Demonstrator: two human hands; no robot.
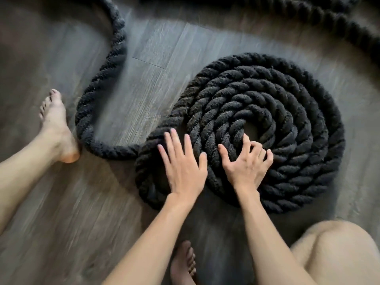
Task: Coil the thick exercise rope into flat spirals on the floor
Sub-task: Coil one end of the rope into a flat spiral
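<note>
Rope (98, 79) ends not visible. Black, thick, twisted. Its loose tail leaves the spiral (304, 140) at the near-left edge, loops just beside the left foot (55, 124) and runs out at the top edge. Upper lengths (320, 15) at top right are cut off by the frame; cannot tell how they join the tail. Floor (61, 202) on the left is motion-blurred. Near rim of spiral is partly covered by hands and forearms.

Count: one flat spiral, roughly five turns, small open hole at centre, lying on grey wood-plank floor. Two hands, two bare feet, one bare knee (339, 254).

Left hand (183, 161): released, fingers straight and spread, palm down on the outer turns. Right hand (248, 163): fingers curled, clawing the inner turns beside the hole. Right foot (183, 262) lies between the forearms at the near edge, dim.
</note>
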